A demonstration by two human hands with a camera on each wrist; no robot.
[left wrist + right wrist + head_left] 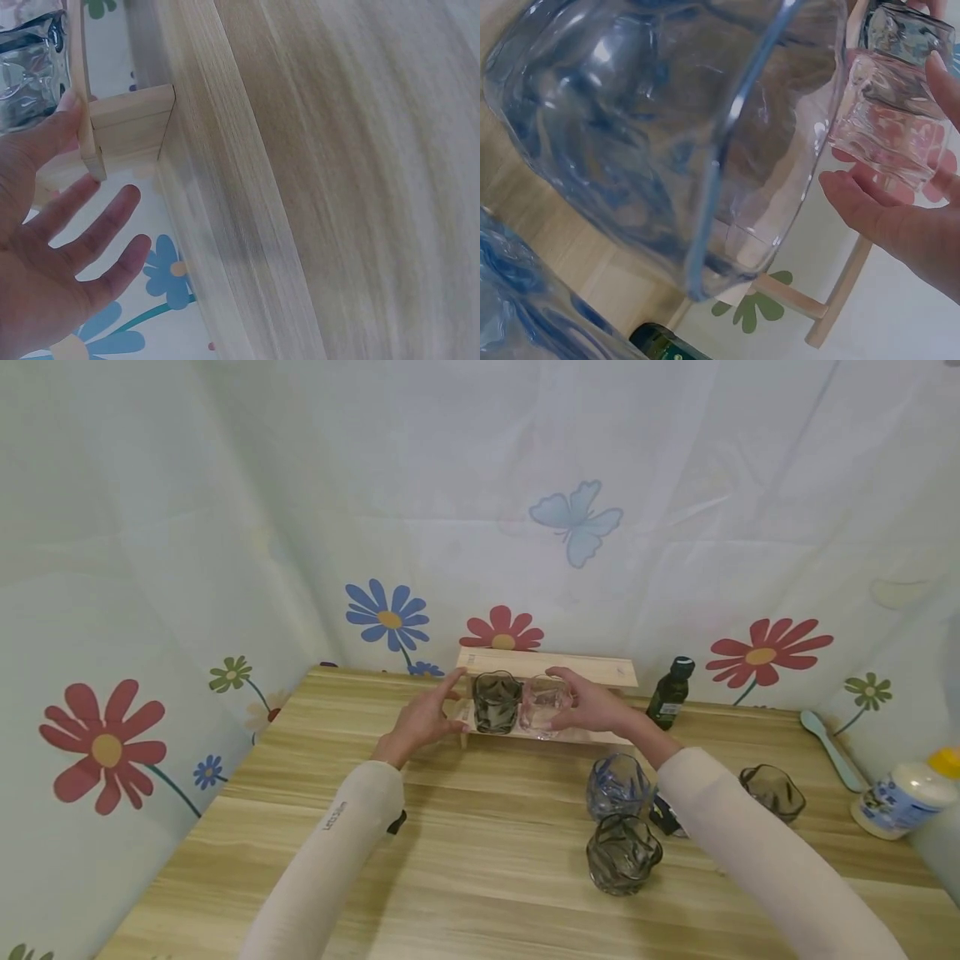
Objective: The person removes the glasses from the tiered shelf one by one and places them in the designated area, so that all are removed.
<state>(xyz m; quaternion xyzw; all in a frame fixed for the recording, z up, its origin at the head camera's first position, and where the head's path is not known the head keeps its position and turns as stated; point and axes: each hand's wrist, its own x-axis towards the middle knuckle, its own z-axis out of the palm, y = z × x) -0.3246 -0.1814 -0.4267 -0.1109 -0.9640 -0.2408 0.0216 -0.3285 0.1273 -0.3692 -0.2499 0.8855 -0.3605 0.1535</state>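
Observation:
A dark grey glass and a clear pink glass stand side by side on a small wooden rack. My right hand holds the pink glass from its right side, with thumb and fingers around it; the right wrist view shows this pink glass too. To the left of the grey glass is my left hand, its fingers spread. In the left wrist view, the left thumb lies against the rack's board by the grey glass, and a fingertip reaches the board's end.
In front of the rack stand a blue glass and another grey glass. A dark object is partly hidden by my right sleeve. Farther right are a third grey glass, a green bottle, a pale blue spoon and a yellow-capped bottle.

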